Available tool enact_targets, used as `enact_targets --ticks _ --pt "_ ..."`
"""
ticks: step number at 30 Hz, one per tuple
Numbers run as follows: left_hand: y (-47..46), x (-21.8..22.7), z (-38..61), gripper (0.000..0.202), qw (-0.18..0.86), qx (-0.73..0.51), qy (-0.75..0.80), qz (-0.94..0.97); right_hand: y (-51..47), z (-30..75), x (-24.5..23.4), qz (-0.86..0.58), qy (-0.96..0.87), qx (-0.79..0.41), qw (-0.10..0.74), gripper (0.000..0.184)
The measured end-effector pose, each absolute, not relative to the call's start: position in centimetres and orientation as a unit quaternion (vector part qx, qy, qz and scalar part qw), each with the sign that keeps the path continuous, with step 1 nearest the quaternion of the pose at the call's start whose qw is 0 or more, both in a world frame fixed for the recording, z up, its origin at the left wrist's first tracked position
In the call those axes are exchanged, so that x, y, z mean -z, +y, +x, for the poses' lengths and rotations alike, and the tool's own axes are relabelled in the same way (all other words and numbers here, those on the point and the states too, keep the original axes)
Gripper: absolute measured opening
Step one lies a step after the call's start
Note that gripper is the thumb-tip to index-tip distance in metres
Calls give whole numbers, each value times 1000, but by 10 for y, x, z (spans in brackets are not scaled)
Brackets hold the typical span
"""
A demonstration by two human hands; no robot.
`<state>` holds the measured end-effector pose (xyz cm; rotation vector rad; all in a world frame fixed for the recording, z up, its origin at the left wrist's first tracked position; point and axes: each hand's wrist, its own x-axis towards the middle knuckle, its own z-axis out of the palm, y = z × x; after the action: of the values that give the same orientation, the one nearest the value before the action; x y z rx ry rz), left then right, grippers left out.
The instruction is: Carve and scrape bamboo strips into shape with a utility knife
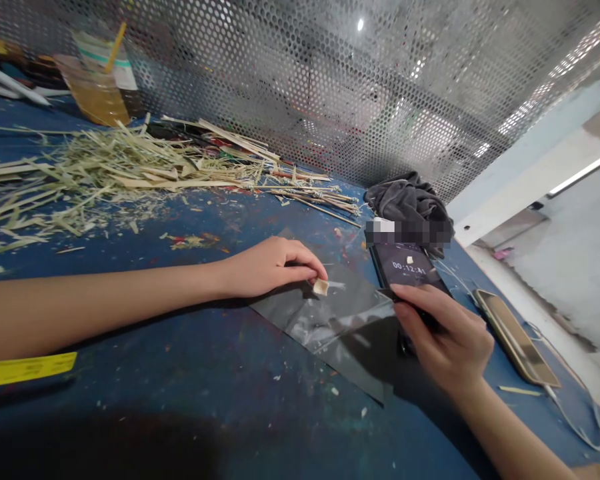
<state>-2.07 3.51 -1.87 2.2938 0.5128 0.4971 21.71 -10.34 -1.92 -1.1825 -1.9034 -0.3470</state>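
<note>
My left hand [273, 267] rests on the blue table with its fingers curled, pinching a small pale chip [321, 287] against a clear plastic sheet [340, 320]. My right hand [445, 337] grips the lower end of a black phone [405, 270] whose screen shows a running timer. A tiny pale chip lies on the phone's screen. The phone lies at the plastic sheet's right edge.
A pile of bamboo strips and shavings [105, 173] covers the far left of the table. A plastic cup with a straw [97, 83] stands by the perforated metal wall. A dark cloth [410, 203] lies behind the phone. A second phone with a cable [515, 337] lies right. A yellow ruler [25, 368] is near left.
</note>
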Motion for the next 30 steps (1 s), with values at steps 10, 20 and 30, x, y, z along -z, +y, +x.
enact_targets --ticks 10,20,30 --pt "32 22 -19 23 263 -172 133 940 -102 216 19 -461 -771 109 425 35" --pt "30 21 -19 12 285 -194 137 929 -103 216 17 -462 -774 117 417 33" --pt "31 18 -22 16 249 -264 161 918 -103 214 16 -452 -781 103 419 36"
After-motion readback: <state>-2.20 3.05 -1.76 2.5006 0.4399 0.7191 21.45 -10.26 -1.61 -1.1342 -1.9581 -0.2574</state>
